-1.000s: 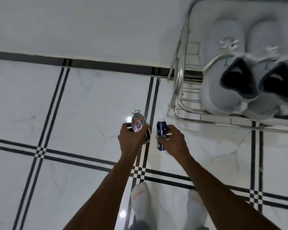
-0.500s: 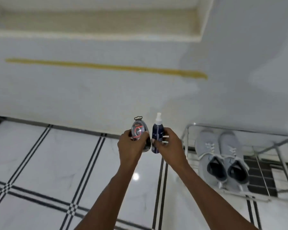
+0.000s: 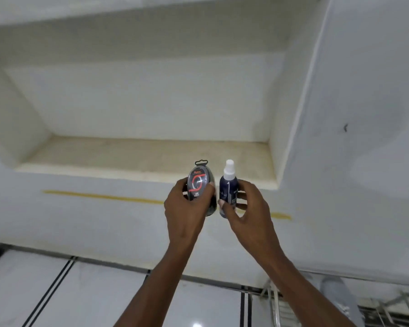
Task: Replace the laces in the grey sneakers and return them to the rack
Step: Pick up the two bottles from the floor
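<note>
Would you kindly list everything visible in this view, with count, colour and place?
Oval pack: one, clear with red and black label, held up in front of the niche.
Spray bottle: one, dark blue with white nozzle, upright beside the pack.
Wall niche: one, white with beige ledge, behind the hands.
Yellow stripe: one, along the wall below the niche.
Metal rack: one, silver, bottom right corner.
Floor: white tiles, black lines, bottom.
Left hand: grips the pack.
Right hand: grips the bottle.
</note>
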### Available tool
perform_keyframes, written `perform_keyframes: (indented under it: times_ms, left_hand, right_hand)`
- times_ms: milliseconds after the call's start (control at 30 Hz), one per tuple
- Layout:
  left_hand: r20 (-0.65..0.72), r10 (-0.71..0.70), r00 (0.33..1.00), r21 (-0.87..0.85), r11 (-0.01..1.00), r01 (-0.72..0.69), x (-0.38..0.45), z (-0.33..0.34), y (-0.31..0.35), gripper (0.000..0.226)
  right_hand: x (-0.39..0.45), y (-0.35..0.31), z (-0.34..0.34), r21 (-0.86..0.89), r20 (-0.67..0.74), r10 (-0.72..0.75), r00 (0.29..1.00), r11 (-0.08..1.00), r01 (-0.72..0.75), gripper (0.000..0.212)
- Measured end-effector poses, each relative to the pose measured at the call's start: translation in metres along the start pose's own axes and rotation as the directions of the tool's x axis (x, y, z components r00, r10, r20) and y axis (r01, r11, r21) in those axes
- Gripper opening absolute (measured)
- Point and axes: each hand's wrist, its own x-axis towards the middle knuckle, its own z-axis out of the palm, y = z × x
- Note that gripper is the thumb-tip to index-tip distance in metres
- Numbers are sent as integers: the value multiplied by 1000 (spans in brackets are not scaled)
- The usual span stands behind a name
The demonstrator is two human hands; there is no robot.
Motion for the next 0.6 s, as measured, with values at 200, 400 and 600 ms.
perform_keyframes:
  times_ms: [200,400,600]
  left_hand:
    - [13,16,1000,55,998,-17,54,50,39,28]
    - [37,-31,999,211,977,23,89,97,23,39]
    - [56,-42,998,268,963,25,96,106,12,36]
  right_hand:
    - [76,-2,-21,-111,-185,-17,982,994,-4,42]
    - [114,40,-26,-214,-250,46,967,972,-101,43]
    - [120,53,-20,-252,-277,20,961,963,-93,47]
